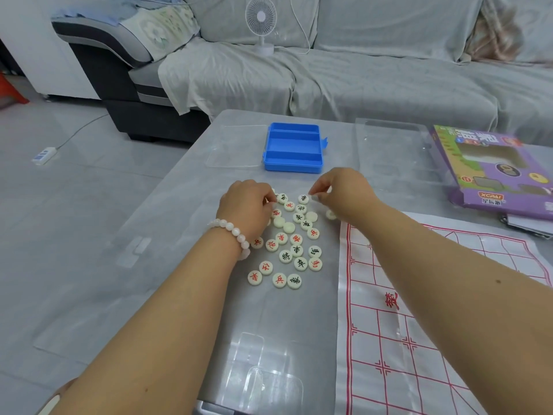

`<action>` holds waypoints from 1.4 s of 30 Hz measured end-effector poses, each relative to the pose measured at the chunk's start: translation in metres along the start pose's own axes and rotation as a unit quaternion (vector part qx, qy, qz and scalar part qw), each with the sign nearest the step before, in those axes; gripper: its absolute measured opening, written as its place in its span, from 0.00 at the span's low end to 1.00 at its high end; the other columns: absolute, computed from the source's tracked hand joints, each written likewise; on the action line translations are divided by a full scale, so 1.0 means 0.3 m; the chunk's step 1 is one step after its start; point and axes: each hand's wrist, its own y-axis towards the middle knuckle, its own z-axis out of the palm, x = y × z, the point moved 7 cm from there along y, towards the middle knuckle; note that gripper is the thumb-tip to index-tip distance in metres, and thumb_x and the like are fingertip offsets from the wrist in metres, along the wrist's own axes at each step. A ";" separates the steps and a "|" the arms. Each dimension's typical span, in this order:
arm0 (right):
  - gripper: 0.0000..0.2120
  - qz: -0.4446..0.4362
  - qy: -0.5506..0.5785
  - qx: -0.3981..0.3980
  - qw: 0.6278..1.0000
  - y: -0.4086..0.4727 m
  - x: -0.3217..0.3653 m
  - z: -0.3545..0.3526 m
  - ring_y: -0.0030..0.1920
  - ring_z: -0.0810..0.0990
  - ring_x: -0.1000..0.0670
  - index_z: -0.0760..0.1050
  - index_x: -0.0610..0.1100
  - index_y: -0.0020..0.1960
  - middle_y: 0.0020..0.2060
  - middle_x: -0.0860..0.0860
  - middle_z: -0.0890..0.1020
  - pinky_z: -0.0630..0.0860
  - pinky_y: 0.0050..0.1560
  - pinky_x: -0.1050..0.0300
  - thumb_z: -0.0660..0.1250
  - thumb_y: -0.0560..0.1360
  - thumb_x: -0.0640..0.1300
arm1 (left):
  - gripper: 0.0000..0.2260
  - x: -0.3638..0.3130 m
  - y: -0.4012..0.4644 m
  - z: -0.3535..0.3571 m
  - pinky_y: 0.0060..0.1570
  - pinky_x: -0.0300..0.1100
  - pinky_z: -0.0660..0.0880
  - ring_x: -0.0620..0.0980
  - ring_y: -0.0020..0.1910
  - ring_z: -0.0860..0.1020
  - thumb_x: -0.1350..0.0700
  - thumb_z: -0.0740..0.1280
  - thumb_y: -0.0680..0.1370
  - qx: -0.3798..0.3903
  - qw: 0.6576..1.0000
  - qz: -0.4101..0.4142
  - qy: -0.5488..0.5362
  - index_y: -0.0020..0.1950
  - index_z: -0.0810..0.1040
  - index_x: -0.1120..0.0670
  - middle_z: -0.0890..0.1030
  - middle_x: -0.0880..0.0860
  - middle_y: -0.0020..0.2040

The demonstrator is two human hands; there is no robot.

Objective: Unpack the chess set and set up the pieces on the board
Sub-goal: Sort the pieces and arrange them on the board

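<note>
Pieces [287, 244] loose mid-table, left of the board [419, 339] at the near right edge. We see left hand [244, 209] and right hand [341, 194] each pinching a piece. Blue box [293, 148] beyond.

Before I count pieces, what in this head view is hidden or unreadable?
- Pieces under the left hand and right hand: covered by the fingers.
- Board: right arm crosses it; frame edges cut it.
- Purple box: cut by the right edge, print blurred.
- Three blank-topped pieces: markings not visible.
</note>
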 end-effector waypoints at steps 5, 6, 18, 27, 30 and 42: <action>0.12 -0.041 -0.052 0.096 0.993 -0.053 -0.007 0.009 0.45 0.74 0.54 0.81 0.52 0.53 0.47 0.53 0.78 0.71 0.46 0.60 0.70 0.72 0.41 | 0.06 -0.023 -0.030 0.022 0.46 0.37 0.70 0.45 0.46 0.75 0.51 0.70 0.74 0.122 0.991 0.042 -0.037 0.51 0.80 0.46 0.77 0.46 0.47; 0.12 -0.055 -0.068 0.098 0.991 -0.060 0.000 0.019 0.46 0.74 0.53 0.80 0.52 0.54 0.46 0.54 0.78 0.73 0.47 0.59 0.71 0.72 0.42 | 0.07 -0.026 -0.032 0.023 0.47 0.37 0.70 0.44 0.46 0.74 0.51 0.70 0.73 0.129 0.990 0.045 -0.025 0.51 0.80 0.45 0.77 0.46 0.47; 0.10 -0.040 -0.031 0.087 0.995 -0.071 -0.014 0.035 0.50 0.76 0.51 0.81 0.47 0.55 0.51 0.50 0.81 0.71 0.50 0.59 0.64 0.77 0.48 | 0.09 -0.038 -0.051 -0.002 0.44 0.35 0.70 0.45 0.45 0.75 0.55 0.62 0.79 0.127 0.991 0.036 -0.033 0.56 0.78 0.51 0.78 0.47 0.48; 0.07 0.029 0.030 0.002 0.999 -0.049 -0.079 -0.045 0.42 0.74 0.52 0.81 0.48 0.51 0.41 0.53 0.77 0.67 0.35 0.63 0.67 0.75 0.46 | 0.06 -0.037 -0.050 -0.020 0.39 0.33 0.69 0.42 0.41 0.73 0.53 0.64 0.78 0.113 0.992 0.034 -0.050 0.52 0.79 0.49 0.77 0.45 0.46; 0.07 0.040 -0.013 0.036 0.998 -0.050 -0.094 -0.045 0.42 0.75 0.52 0.81 0.47 0.50 0.39 0.54 0.77 0.69 0.37 0.62 0.71 0.72 0.45 | 0.06 -0.054 -0.051 -0.006 0.45 0.37 0.73 0.44 0.43 0.76 0.52 0.66 0.76 0.130 0.990 0.032 -0.042 0.52 0.79 0.49 0.78 0.45 0.44; 0.08 0.022 -0.051 0.059 0.997 -0.084 -0.055 -0.009 0.47 0.78 0.51 0.82 0.46 0.51 0.47 0.51 0.82 0.76 0.49 0.57 0.68 0.74 0.46 | 0.02 -0.114 -0.063 0.041 0.52 0.45 0.76 0.48 0.47 0.78 0.55 0.66 0.75 0.165 0.986 0.034 0.011 0.43 0.75 0.49 0.80 0.47 0.45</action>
